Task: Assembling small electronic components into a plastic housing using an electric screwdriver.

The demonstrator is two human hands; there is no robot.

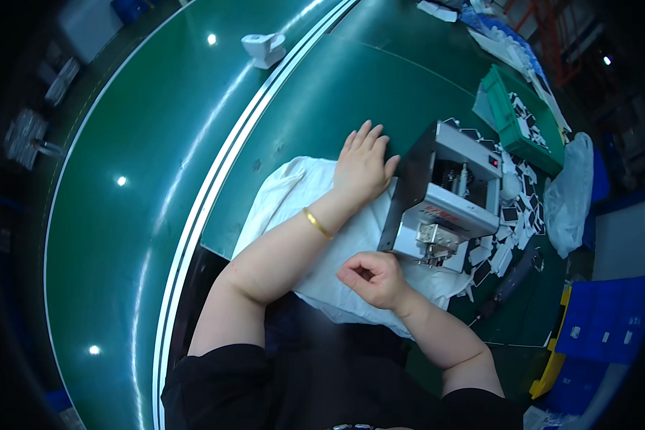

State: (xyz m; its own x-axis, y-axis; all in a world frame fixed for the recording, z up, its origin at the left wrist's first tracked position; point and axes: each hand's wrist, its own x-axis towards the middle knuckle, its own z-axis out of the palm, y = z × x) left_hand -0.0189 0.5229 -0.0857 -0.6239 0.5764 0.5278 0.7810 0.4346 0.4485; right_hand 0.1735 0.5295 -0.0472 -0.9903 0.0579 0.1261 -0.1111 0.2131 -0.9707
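My left hand (365, 163) lies flat with its fingers stretched out, partly on a white cloth (279, 197) and partly on the green work table (297, 107). A gold bracelet (317, 223) circles that wrist. Curled into a loose fist, my right hand (377, 279) is over the cloth, just in front of a small grey bench machine (448, 193). A dark hollow shows inside the curled fingers, and I see nothing held there. The machine has a metal block (438, 236) low on its front and a small red display at its upper right.
Many small white and black pieces (512, 215) lie heaped right of the machine. Behind them stands a green bin (516, 122) of similar pieces, beside a clear plastic bag (572, 193). A dark handheld tool (512, 283) lies near the right edge. A white object (264, 50) stands on the green conveyor (115, 236).
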